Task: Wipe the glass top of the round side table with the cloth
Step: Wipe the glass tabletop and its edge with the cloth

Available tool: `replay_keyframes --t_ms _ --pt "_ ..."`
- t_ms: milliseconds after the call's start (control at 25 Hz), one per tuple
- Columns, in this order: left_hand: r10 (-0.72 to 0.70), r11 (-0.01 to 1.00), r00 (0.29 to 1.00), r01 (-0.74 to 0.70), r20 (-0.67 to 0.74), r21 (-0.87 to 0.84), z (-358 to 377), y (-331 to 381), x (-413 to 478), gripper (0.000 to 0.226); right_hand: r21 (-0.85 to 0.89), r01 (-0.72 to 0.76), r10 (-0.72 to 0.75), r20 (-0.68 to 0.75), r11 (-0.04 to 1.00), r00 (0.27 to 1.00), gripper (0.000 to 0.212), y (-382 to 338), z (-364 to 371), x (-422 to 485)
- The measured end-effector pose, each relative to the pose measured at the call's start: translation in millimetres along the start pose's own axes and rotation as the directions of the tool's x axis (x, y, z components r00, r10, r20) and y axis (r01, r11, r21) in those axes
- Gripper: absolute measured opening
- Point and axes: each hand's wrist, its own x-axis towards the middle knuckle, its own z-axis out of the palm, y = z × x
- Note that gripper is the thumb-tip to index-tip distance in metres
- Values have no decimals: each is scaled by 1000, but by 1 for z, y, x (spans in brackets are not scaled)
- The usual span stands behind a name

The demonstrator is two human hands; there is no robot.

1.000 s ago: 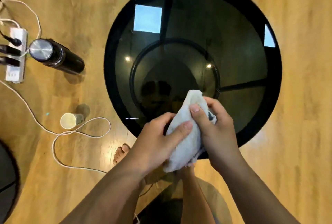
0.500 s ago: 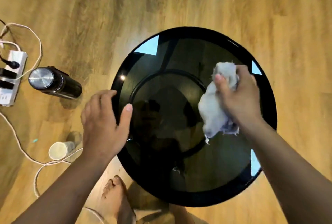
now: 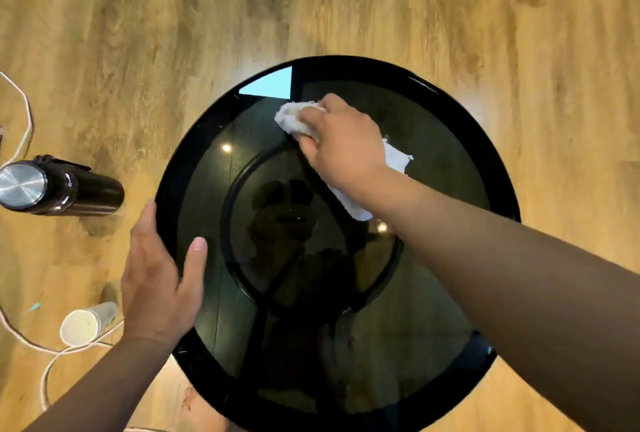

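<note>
The wooden floor (image 3: 381,8) fills the view around the round black tabletop (image 3: 450,310), whose dark glass reflects ceiling lights and a pale window patch near its far rim. Across the tabletop from the near right comes the right hand (image 3: 343,144), palm down and closed over the white cloth (image 3: 294,116), pressing it to the glass at the far part of the tabletop; cloth shows ahead of the fingers and behind the wrist. The left hand (image 3: 156,289) clasps the tabletop's left rim, thumb lying on the glass, fingers outside the edge. Left of the tabletop on the floor lie a black flask (image 3: 62,189) and, nearer, a paper cup (image 3: 86,322) beside a white cable (image 3: 45,369).
</note>
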Motion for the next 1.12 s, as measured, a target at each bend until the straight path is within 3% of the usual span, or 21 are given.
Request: replay_keyframes --t_ms 40,120,200,280,400,520,600,640,720,800,920,1040,1120 --pt "2 1000 1000 -2 -5 1 0 0 1 79 -65 -20 20 11 998 1000 29 25 -7 0" --pt "12 1000 1000 -12 -7 5 2 -1 0 80 -176 -255 252 -44 951 967 28 90 -26 -8" --pt "24 1000 1000 -24 -5 10 2 -3 0 79 -174 -515 499 -130 839 857 26 132 -42 -28" --pt "42 999 999 -42 -3 8 2 -5 1 77 -127 -601 578 -174 789 797 27 133 -41 -34" --pt "45 999 999 -44 -16 21 2 -6 1 77 -96 -514 499 -142 852 855 34 75 -20 1" --pt "27 999 1000 -26 -15 30 2 -5 0 80 -91 -192 196 37 977 980 36 -30 8 31" --pt "33 999 999 -32 -28 26 3 -4 -1 83 -34 15 -8 193 999 981 36 -78 17 36" --pt "35 999 999 -35 -26 22 3 -5 -1 83 -6 31 -29 208 999 978 35 -77 15 36" --pt "27 999 999 -27 -21 28 4 -7 0 82 -29 -68 71 118 997 990 31 -36 4 28" --pt "17 1000 1000 -17 -23 11 4 -8 -1 79 -125 -287 291 11 950 957 27 40 -11 0" --pt "23 999 1000 -23 -18 -38 2 -7 0 76 -170 -639 636 -81 750 768 29 134 -43 -78" --pt "2 996 1000 -3 -8 -84 1 -9 0 75 -135 -760 754 -105 636 649 33 129 -41 -125" --pt "14 993 1000 -15 -12 -121 1 -7 -2 75 -73 -766 751 -161 638 641 34 82 -21 -110"
